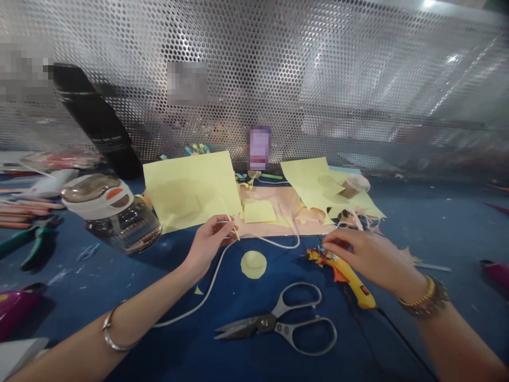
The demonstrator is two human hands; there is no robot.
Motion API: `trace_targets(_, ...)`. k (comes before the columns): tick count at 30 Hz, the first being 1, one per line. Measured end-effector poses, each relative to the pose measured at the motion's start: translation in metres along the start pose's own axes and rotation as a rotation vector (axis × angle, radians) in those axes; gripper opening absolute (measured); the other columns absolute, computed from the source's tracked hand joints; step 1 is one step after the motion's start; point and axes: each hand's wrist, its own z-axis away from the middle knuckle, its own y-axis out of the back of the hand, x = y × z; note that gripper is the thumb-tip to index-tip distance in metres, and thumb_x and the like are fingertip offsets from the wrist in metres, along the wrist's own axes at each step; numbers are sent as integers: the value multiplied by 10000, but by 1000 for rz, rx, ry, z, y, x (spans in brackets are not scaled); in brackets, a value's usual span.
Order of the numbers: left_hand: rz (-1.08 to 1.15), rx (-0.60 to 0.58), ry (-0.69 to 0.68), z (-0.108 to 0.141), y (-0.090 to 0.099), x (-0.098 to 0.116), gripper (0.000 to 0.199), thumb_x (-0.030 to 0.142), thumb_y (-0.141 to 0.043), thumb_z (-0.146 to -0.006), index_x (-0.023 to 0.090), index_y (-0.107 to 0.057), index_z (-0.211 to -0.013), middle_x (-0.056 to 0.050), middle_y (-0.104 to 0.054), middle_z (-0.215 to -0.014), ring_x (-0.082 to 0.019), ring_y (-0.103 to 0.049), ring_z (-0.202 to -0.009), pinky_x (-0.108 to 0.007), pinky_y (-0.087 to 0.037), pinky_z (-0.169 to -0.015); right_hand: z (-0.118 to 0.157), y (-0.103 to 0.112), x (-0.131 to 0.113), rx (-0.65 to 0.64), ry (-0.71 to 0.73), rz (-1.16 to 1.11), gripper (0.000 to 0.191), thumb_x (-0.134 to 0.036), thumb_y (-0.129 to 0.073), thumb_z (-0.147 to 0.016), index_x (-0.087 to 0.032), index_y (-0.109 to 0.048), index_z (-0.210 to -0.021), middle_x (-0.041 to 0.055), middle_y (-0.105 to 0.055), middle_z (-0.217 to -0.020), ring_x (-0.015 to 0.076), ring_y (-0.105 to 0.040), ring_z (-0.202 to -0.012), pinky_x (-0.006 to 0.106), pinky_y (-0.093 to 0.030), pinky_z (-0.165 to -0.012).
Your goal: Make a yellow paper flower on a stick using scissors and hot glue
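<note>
A perforated metal sheet [254, 69] rises behind the blue worktop [67, 313], with a tall black cylinder [95, 119] leaning against it on the left. Two large pale yellow paper sheets lie toward the back: the left sheet [191, 191] is flat and whole, while the right sheet [308, 183] lies among cut scraps beyond the right hand. Between them, a peach paper sheet [258, 201] carries a small yellow paper square [259, 211]. A glass jar with a white-and-brown lid [113, 212] stands tilted in the view at the left, beside a pile of wooden sticks [27, 209] and green-handled pliers [34, 239]. Large steel scissors [276, 321] lie near the front edge of the view, and a white cord [210, 281] curves across the blue surface. Nearer the middle sits a yellow paper circle [253, 264]. The left hand [209, 241] has its grip pressed together, pinching a thin pale strip [234, 227] above the peach paper's front edge. The right hand [368, 257] hangs with curled fingers [334, 241] over the nozzle end of a yellow hot glue gun [342, 273], which lies on its side; whether the grip is closed on it, I cannot tell.
</note>
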Motion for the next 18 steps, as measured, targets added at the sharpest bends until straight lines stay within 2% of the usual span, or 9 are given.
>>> trace_targets(3, -43, -16, -4, -2, 1, -3, 259, 342, -701, -727, 159, -609, -885, 15, -634, -700, -99, -571, -612, -233, -489, -628, -31, 1, -10, -1, 86, 60, 224, -345, -482, -915, -257, -682, -870, -8, -733, -896, 177, -665, -781, 249, -419, -628)
trace_targets(6, -90, -31, -1, -4, 2, -6, 309, 339, -696, -722, 142, -622, -949, 23, -618, -629, -104, -557, -576, -234, -475, -603, -69, -3, -16, -53, 98, 115, 224, -340, -489, -917, -253, -693, -883, -7, -732, -918, 183, -658, -827, 249, -423, -625)
trace_targets(8, -122, -39, -3, -6, 3, -8, 363, 335, -694, -717, 134, -618, -1010, 25, -615, -604, -112, -559, -560, -239, -467, -585, -96, -10, -18, -87, 97, 144, 193, -319, -529, -899, -233, -699, -868, 7, -725, -923, 191, -654, -836, 257, -441, -630)
trace_targets(11, -160, -54, -19, -7, 4, -11, 436, 335, -694, -715, 136, -592, -1090, 23, -630, -620, -123, -569, -564, -246, -464, -579, -131, -25, -20, -135, 68, 197, 172, -307, -557, -901, -182, -672, -927, 42, -687, -984, 200, -633, -899, 325, -494, -745)
trace_targets(13, -180, -62, -28, -8, 5, -13, 469, 338, -693, -718, 141, -573, -1126, 25, -632, -629, -128, -573, -570, -248, -465, -579, -147, -36, -22, -168, 40, 227, 203, -308, -552, -916, -159, -624, -1033, 62, -643, -1063, 193, -624, -919, 381, -511, -794)
trace_targets(18, -218, -85, -40, -8, 6, -13, 477, 339, -679, -730, 144, -561, -1149, 31, -621, -612, -134, -568, -567, -249, -459, -568, -167, -52, -25, -193, -14, 271, 251, -286, -551, -920, -166, -576, -1139, 78, -597, -1155, 206, -613, -962, 406, -520, -812)
